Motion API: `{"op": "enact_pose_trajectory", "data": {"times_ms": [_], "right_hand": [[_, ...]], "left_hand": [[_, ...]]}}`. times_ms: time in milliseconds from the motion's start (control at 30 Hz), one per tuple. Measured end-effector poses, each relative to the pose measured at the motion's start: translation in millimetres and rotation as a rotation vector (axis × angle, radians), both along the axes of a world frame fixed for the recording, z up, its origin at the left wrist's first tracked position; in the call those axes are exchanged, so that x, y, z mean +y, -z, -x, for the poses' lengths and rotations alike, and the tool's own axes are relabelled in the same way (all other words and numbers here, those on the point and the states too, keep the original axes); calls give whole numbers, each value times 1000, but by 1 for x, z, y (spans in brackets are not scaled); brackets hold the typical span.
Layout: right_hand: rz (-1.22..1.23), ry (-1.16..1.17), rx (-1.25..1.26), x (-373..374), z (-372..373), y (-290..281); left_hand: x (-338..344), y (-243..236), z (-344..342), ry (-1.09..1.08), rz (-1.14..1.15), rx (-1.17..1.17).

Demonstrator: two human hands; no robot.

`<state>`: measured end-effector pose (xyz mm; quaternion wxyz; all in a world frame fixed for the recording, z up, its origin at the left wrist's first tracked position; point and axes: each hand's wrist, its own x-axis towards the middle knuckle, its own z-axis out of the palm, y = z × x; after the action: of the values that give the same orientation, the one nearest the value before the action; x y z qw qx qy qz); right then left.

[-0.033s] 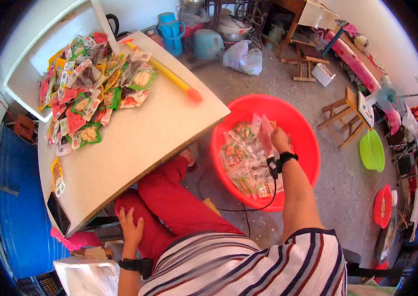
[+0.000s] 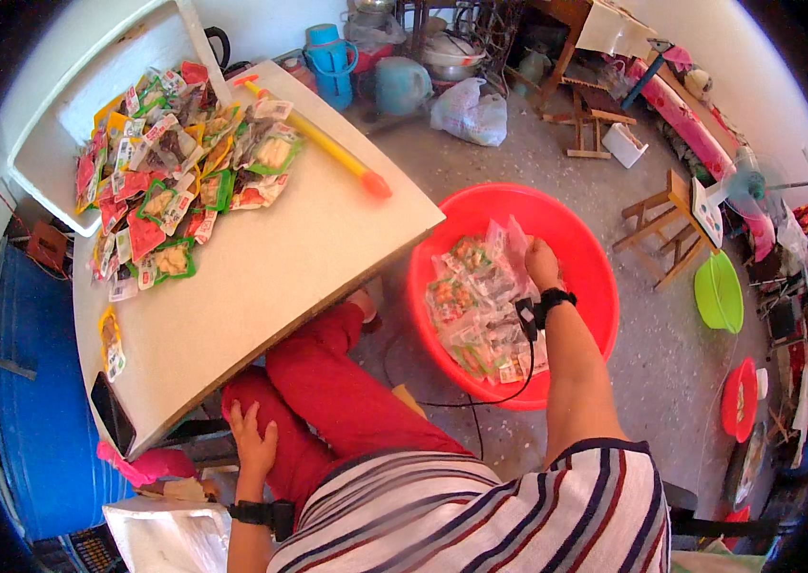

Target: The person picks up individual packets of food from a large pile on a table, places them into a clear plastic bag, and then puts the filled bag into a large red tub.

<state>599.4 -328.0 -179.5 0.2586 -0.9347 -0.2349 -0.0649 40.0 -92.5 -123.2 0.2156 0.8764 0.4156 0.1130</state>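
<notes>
My right hand reaches into a large red plastic basin on the floor. Its fingers are closed on the edge of a clear plastic bag. Beneath it lies a heap of clear food packets with orange and green contents. My left hand lies on my red-trousered thigh, fingers apart, holding nothing. On the table to the left, many small colourful snack packets are piled, spilling from a white foam box. One yellow-and-white packet lies apart near the table's left edge.
A yellow stick with orange ends and a dark phone lie on the table. Behind stand a blue thermos and a white plastic bag. Right of the basin are a wooden stool and a green basin. A cable hangs from my right wrist.
My right hand has shifted slightly up within the basin, and the clear bag at its fingers has moved a little. My left hand stays where it was.
</notes>
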Motion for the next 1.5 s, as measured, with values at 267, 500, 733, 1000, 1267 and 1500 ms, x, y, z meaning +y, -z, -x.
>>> {"op": "enact_pose_trajectory", "data": {"times_ms": [267,500,733,1000,1267,1500], "right_hand": [[88,-329,147,87,71,7],[97,-647,370,128,176,61],[-336,-790,392,156,230,-44],[-276,-996,487,168,283,-81],[-299,-1059,577,176,311,-89],[-371,-1161,473,176,326,-86]], "left_hand": [[2,1,0,4,-6,19],[1,2,5,6,14,-5],[1,-18,2,-3,95,47],[-1,-53,48,-214,10,-295],[3,-73,189,-826,-277,-389],[-32,-13,345,-949,-262,201]]}}
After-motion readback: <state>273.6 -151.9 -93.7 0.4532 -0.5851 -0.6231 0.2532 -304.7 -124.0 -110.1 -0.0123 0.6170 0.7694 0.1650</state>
